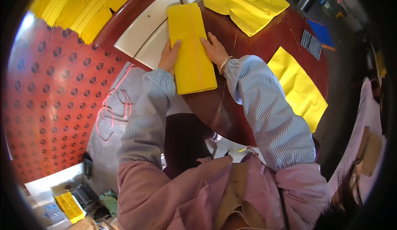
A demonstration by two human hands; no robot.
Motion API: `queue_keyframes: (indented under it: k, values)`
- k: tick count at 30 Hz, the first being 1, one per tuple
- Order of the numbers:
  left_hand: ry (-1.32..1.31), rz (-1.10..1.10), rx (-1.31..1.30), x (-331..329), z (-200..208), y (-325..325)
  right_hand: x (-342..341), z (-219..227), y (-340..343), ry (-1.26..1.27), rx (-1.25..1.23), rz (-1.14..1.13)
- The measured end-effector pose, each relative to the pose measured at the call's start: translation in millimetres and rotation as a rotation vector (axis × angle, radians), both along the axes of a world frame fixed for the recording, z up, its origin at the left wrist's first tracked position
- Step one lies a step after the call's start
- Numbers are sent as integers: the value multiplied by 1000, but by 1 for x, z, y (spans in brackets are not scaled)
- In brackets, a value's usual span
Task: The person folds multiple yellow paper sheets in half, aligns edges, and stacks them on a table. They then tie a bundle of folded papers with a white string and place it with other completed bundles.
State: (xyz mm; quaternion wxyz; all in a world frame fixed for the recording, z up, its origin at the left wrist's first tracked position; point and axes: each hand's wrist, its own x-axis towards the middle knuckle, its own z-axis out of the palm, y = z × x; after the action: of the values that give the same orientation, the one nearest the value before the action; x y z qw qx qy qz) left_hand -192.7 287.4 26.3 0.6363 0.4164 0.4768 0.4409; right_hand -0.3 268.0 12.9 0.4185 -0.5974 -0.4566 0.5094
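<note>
A long, narrow stack of yellow paper [191,50] with a faint pinkish line along it lies between my two hands, over the edge of the dark red round table [235,124]. My left hand [168,57] grips its left long side, thumb on top. On the opposite side my right hand [214,49] holds it the same way, with a bracelet at the wrist. The fingers under the stack are hidden. Beyond my right hand a creased yellow sheet [248,4] lies on the table, and another yellow sheet [297,89] sits beside my right forearm.
Pale panels [144,33] adjoin the table at the left. Many yellow paper bundles [76,7] are piled at the upper left, above a red patterned surface [53,93]. Pink cord [108,110] lies on the grey floor. A grey-blue ribbed cloth [311,45] rests near the table's far right edge.
</note>
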Motion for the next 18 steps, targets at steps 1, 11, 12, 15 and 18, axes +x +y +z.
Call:
queue_keyframes:
  k: [1,11,12,15,18]
  values:
    - [-1,12,-1,4,0,-6,0,-1,-4,41,17,-2]
    - [-79,114,-82,42,9,-175,30,0,-161,211,-27,-43]
    - [-90,111,-74,44,10,-196,34,3,-185,234,-29,-28]
    - [-10,145,-54,45,15,-246,46,15,-238,366,-93,-25]
    - [162,205,-80,38,19,-273,54,25,-272,466,-98,-50]
